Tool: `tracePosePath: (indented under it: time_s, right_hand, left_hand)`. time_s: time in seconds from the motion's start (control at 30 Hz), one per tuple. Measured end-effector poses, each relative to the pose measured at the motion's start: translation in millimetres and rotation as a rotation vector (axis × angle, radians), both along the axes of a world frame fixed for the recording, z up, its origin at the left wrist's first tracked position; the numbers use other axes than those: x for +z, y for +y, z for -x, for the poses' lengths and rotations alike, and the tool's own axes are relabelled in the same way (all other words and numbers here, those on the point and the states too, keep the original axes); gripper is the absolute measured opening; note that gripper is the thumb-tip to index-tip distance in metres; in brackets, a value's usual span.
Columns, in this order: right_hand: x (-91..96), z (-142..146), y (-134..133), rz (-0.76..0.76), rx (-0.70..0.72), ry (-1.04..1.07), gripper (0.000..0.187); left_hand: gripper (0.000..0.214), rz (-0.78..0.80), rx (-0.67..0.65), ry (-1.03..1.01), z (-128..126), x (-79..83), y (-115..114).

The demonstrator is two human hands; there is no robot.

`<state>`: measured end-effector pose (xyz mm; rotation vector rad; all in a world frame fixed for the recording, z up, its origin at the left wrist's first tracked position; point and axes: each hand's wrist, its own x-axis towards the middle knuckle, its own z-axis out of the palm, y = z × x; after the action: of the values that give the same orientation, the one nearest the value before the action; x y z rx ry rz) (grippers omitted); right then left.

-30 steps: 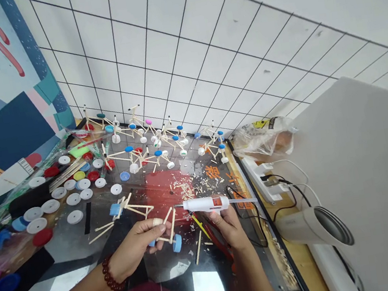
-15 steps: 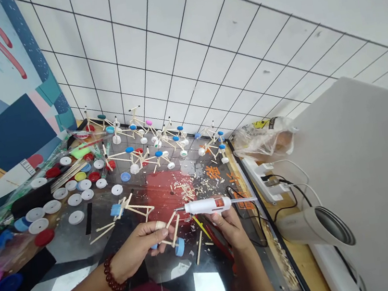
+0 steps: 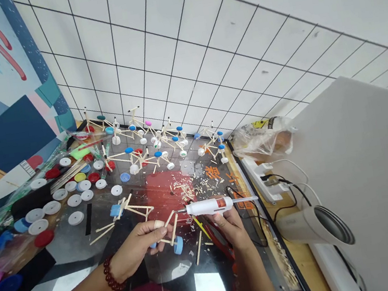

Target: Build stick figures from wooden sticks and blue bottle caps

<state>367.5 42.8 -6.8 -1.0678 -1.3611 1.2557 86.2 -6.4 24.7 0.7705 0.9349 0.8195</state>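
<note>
Glue gun [image 3: 203,207] nozzle at the upper end of a hand-held stick structure [image 3: 174,230]

At the lower middle of the frame, the left hand [image 3: 146,242] pinches the stick structure between thumb and fingers. The structure sits at the right-hand end of those fingertips, its two slanting sticks rising toward the centre of the frame. A light-blue cap [image 3: 178,245] hangs at its lower right, and a second blue piece [image 3: 153,245] shows partly behind the fingers.

Just right of centre, the right hand [image 3: 230,225] is closed around the handle of the white gun, which lies nearly level and points left. The structure is therefore between the two hands, which are apart from each other. The metal nozzle is right at the tops of the sticks; whether it touches them is too small to tell. A clear glue stick [image 3: 245,199] pokes out behind the gun.

Below the gun, a yellow strip [image 3: 199,225], a red tool [image 3: 218,239] and a loose stick [image 3: 199,248] lie on the dark, glossy desk [image 3: 162,276]. Left of centre, near the left hand, stands another stick model [image 3: 130,206] with a blue block. White caps [image 3: 76,218] spread across the left side, and capped stick models [image 3: 158,154] crowd the upper middle, against the tiled wall [image 3: 150,50].
</note>
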Motion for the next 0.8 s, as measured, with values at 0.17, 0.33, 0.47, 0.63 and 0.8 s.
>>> tracePosePath:
  time_s: [0.17,0.33,0.47,0.63,0.8]
  right_hand:
    - [4.1,1.5,-0.5,-0.012,0.025,-0.04,0.035]
    - [7.6,4.2,-0.6,-0.029,0.024,-0.058,0.033]
    - [7.6,4.1,-0.7,-0.001,0.005,-0.036,0.037]
    - [5.4,0.8,0.3,-0.01,-0.017,-0.021,0.037]
    - [2.1,-1.6,0.2,-0.027,0.013,-0.008,0.037]
  left_hand:
    - [0.042,-0.004,0.01,0.001,-0.2,-1.5,-0.7]
    - [0.04,-0.006,0.0,-0.007,1.0,-4.0,-1.4]
    - [0.04,-0.001,0.002,-0.007,0.4,-1.5,-0.6]
    - [0.041,-0.004,0.034,0.003,-1.4,6.1,-0.1]
    - [0.043,0.006,0.036,0.006,-1.4,6.2,0.2]
